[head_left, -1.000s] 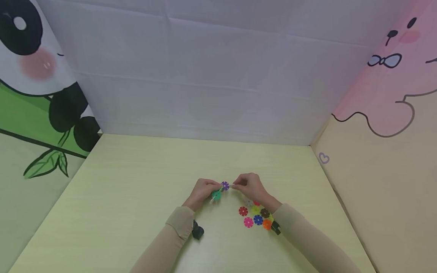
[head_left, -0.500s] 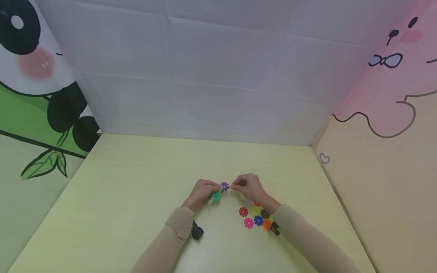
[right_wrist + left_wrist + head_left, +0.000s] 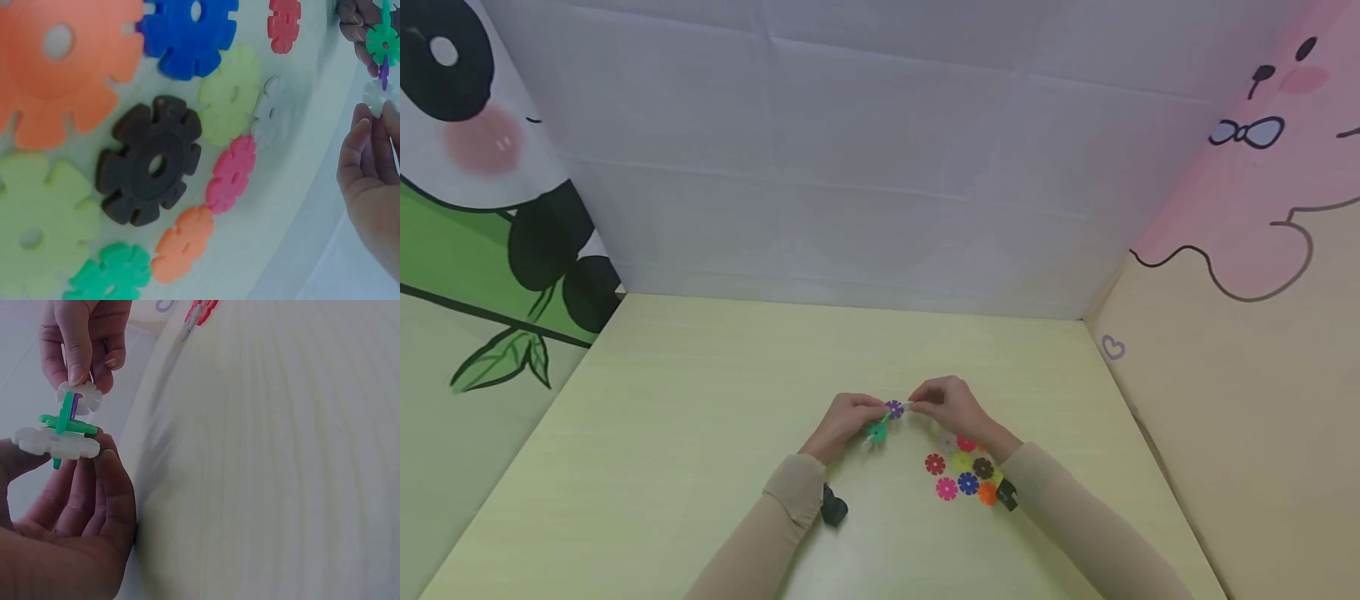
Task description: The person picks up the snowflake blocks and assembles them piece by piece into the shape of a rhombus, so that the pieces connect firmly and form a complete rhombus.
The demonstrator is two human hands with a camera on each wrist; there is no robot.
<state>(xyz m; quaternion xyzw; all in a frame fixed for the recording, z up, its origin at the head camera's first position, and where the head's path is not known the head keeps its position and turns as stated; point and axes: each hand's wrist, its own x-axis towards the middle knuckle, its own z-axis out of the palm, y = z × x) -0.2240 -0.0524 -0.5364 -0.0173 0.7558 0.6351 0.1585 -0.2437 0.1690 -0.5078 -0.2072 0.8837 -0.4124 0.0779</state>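
My left hand (image 3: 844,423) holds a small chain of notched snowflake discs. In the left wrist view, its fingers grip around a white disc (image 3: 56,444) at the near end, with interlocked green discs (image 3: 66,417) above it. A purple disc (image 3: 894,410) stands edge-on at the far end, between the two hands. My right hand (image 3: 953,410) pinches another white disc (image 3: 376,97) between thumb and fingers, its edge right at the purple disc. The hands' fingertips partly hide where the pieces meet.
Loose snowflake discs lie under my right forearm, among them a red one (image 3: 935,464), a blue one (image 3: 967,483), a dark brown one (image 3: 150,161) and a pink one (image 3: 947,488). Black objects (image 3: 833,507) show by both sleeves. A white wall (image 3: 880,167) closes off the table's back.
My right hand and forearm have tilted up slightly, uncovering more of the discs beneath. The left hand stays nearly still with the chain.
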